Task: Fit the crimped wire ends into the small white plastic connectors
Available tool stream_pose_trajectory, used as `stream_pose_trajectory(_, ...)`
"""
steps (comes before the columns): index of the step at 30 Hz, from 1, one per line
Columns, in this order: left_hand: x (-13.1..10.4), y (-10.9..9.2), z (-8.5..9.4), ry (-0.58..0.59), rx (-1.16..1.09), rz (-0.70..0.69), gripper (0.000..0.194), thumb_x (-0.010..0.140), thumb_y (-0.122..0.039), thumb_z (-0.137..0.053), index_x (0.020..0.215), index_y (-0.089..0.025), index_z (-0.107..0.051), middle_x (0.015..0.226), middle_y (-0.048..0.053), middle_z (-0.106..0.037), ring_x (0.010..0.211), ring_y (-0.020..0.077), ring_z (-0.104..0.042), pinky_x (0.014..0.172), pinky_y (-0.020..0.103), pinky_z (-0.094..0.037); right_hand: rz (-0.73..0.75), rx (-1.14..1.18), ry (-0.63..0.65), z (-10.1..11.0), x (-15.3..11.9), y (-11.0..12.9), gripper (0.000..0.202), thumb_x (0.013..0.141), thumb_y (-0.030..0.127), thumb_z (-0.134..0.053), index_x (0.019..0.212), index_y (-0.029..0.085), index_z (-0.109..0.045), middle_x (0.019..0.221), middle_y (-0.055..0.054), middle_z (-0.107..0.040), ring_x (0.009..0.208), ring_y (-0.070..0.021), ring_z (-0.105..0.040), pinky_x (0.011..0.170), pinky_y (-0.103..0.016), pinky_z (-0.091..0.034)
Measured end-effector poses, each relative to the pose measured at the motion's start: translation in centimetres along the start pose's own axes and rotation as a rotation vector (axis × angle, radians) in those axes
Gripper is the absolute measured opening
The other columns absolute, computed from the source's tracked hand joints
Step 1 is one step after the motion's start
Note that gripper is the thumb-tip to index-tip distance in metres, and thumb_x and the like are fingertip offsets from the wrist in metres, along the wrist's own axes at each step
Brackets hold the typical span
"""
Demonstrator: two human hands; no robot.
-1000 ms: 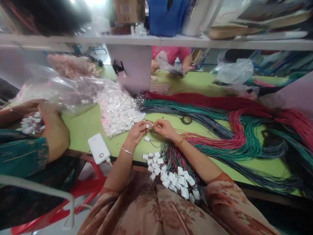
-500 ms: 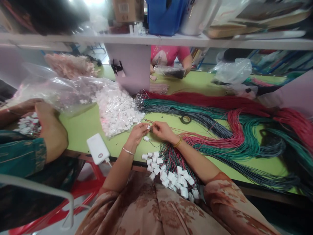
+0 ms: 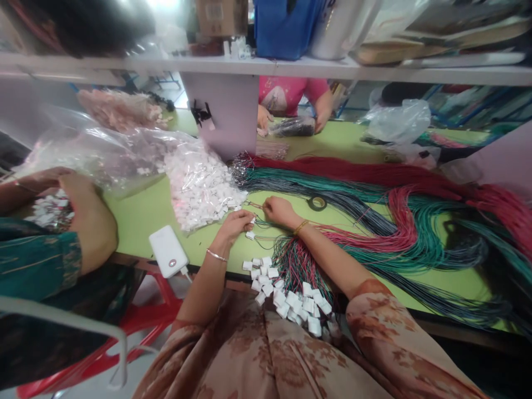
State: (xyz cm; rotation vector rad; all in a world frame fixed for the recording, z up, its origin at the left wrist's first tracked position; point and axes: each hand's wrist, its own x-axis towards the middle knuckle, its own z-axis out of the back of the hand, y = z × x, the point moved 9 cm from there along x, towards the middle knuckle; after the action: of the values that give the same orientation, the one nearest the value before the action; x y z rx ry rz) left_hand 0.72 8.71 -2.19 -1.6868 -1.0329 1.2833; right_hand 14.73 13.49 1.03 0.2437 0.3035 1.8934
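Note:
My left hand (image 3: 236, 226) pinches a small white plastic connector (image 3: 252, 220) with thin wires running from it to the right. Just below the fingertips, another white connector (image 3: 250, 235) lies on the green table with its wire. My right hand (image 3: 280, 211) is a little farther up and to the right, its fingers closed on a thin reddish wire (image 3: 256, 205) whose end points left. Under my right forearm spreads a bundle of red, green and black wires (image 3: 297, 260). Finished-looking white connectors (image 3: 307, 305) on these wires hang over the table's near edge.
A clear bag of white connectors (image 3: 203, 185) lies left of my hands. Long red wires (image 3: 332, 166), green and black bundles and a tape roll (image 3: 317, 203) are to the right. A white power bank (image 3: 168, 251) sits at the edge. Co-workers' arms (image 3: 89, 213) show left and across.
My right hand has moved away from the left fingertips, up and to the right, and now holds a reddish wire. My left hand stays at about the same place with the connector.

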Motion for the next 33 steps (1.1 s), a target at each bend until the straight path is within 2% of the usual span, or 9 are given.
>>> stream_pose_trajectory(3, 0.1, 0.1, 0.0, 0.002, 0.001, -0.004, 0.017, 0.065, -0.021, -0.077, 0.071, -0.011, -0.065, 0.061, 0.001, -0.058, 0.052, 0.0069, -0.053, 0.05, 0.019, -0.043, -0.004, -0.064, -0.003, -0.2, -0.4, 0.2, 0.025, 0.09, 0.025, -0.043, 0.097, 0.012, -0.063, 0.098, -0.017, -0.067, 0.078, -0.0221, -0.058, 0.065, -0.029, -0.034)
stream_pose_trajectory(6, 0.2, 0.1, 0.0, 0.002, -0.013, -0.018, 0.018, 0.066, -0.023, -0.077, 0.073, -0.011, -0.065, 0.064, 0.002, -0.059, 0.054, 0.0068, -0.054, 0.053, 0.019, -0.045, 0.003, -0.015, -0.053, 0.7, -0.9, 0.0, 0.026, 0.091, 0.026, -0.04, 0.1, 0.012, -0.059, 0.092, -0.015, -0.067, 0.073, -0.0207, -0.056, 0.064, -0.029, -0.033)
stream_pose_trajectory(10, 0.3, -0.2, 0.0, -0.011, -0.072, -0.046, 0.016, 0.068, -0.021, -0.074, 0.077, -0.011, -0.065, 0.068, 0.001, -0.06, 0.058, 0.0066, -0.056, 0.058, 0.019, -0.047, 0.049, 0.221, -0.144, 2.0, -1.0, -0.1, 0.02, 0.087, 0.025, -0.042, 0.09, 0.014, -0.058, 0.079, -0.007, -0.064, 0.066, -0.0156, -0.05, 0.062, -0.026, -0.032)
stream_pose_trajectory(13, 0.4, -0.2, -0.1, -0.014, -0.12, -0.058, 0.017, 0.069, -0.018, -0.072, 0.081, -0.012, -0.064, 0.073, 0.002, -0.063, 0.06, 0.0062, -0.057, 0.059, 0.019, -0.047, 0.106, 0.4, -0.177, 2.6, -0.1, 1.0, 0.017, 0.082, 0.026, -0.045, 0.08, 0.015, -0.057, 0.073, -0.003, -0.061, 0.064, -0.0128, -0.047, 0.061, -0.024, -0.033)
stream_pose_trajectory(18, 0.2, -0.5, -0.1, -0.005, -0.167, -0.083, 0.019, 0.07, -0.019, -0.071, 0.084, -0.014, -0.059, 0.077, 0.002, -0.064, 0.06, 0.0058, -0.057, 0.06, 0.018, -0.046, 0.166, 0.643, -0.19, 3.4, 1.8, 3.8, 0.017, 0.077, 0.029, -0.048, 0.074, 0.015, -0.058, 0.071, 0.0, -0.059, 0.063, -0.0109, -0.047, 0.061, -0.023, -0.036)
stream_pose_trajectory(21, 0.2, -0.6, -0.1, -0.005, -0.189, -0.087, 0.019, 0.07, -0.017, -0.071, 0.083, -0.014, -0.058, 0.075, 0.001, -0.063, 0.06, 0.0063, -0.057, 0.06, 0.019, -0.046, 0.162, 0.77, -0.163, 3.5, 1.7, 4.5, 0.018, 0.075, 0.031, -0.051, 0.073, 0.015, -0.059, 0.069, 0.0, -0.059, 0.063, -0.0108, -0.048, 0.061, -0.022, -0.038)
stream_pose_trajectory(24, 0.2, -0.5, 0.0, -0.011, -0.24, -0.086, 0.017, 0.071, -0.016, -0.07, 0.083, -0.014, -0.058, 0.073, 0.001, -0.063, 0.061, 0.0066, -0.058, 0.061, 0.019, -0.046, 0.129, 0.828, -0.133, 3.2, 0.7, 4.1, 0.019, 0.074, 0.032, -0.053, 0.069, 0.015, -0.058, 0.065, 0.001, -0.058, 0.06, -0.0102, -0.047, 0.06, -0.022, -0.038)
stream_pose_trajectory(29, 0.4, -0.3, -0.2, 0.018, -0.319, -0.08, 0.016, 0.073, -0.014, -0.069, 0.083, -0.014, -0.057, 0.08, 0.002, -0.066, 0.062, 0.006, -0.058, 0.062, 0.018, -0.047, 0.025, 0.825, -0.11, 2.0, -1.3, 1.9, 0.021, 0.072, 0.033, -0.053, 0.064, 0.014, -0.058, 0.06, 0.002, -0.053, 0.058, -0.0091, -0.043, 0.056, -0.022, -0.035)
stream_pose_trajectory(33, 0.6, -0.2, -0.4, 0.05, -0.344, -0.08, 0.016, 0.073, -0.013, -0.07, 0.082, -0.014, -0.056, 0.081, 0.003, -0.066, 0.062, 0.0063, -0.058, 0.061, 0.018, -0.047, 0.026, 0.808, -0.063, 1.2, -2.0, 1.5, 0.022, 0.071, 0.032, -0.053, 0.063, 0.013, -0.059, 0.057, 0.003, -0.051, 0.055, -0.0083, -0.04, 0.053, -0.021, -0.032)
